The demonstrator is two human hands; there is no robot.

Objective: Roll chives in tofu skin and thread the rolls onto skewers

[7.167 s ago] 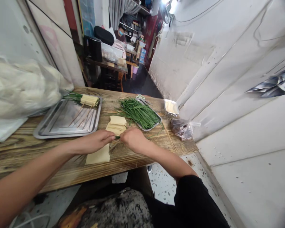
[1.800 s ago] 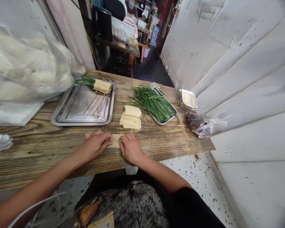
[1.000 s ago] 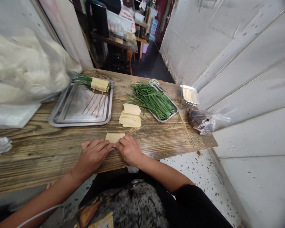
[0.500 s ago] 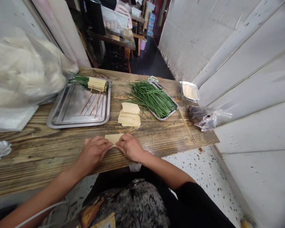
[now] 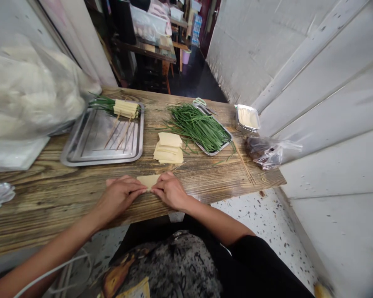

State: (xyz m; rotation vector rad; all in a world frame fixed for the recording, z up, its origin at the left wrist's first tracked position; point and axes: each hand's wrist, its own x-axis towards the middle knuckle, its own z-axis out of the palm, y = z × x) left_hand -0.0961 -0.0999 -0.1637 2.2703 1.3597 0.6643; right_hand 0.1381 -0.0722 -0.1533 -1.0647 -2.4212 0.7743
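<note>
A pale yellow tofu sheet (image 5: 148,180) lies on the wooden table near its front edge. My left hand (image 5: 122,194) pinches the sheet's near edge from the left, fingertips pressed together. My right hand (image 5: 169,191) pinches the same edge from the right, close to the left fingertips. Just beyond, a stack of tofu sheets (image 5: 168,149) rests on the wood. Farther right, green chives (image 5: 202,126) are heaped on a small metal tray (image 5: 231,140). At the left, tofu rolls (image 5: 126,109) on skewers, with chives inside, lie on a large metal tray (image 5: 81,159).
Loose bamboo skewers (image 5: 245,165) lie right of the chives. Beside them are a dark-filled plastic bag (image 5: 265,152) and a foil container (image 5: 248,118). Scissors (image 5: 199,101) sit behind the chives. A big plastic bag (image 5: 31,91) bulges at the left; a wall (image 5: 326,107) bounds the right.
Both hands stay at the tofu sheet's near edge. My left hand's fingers have straightened and drawn back slightly to the left. The view has shifted a little.
</note>
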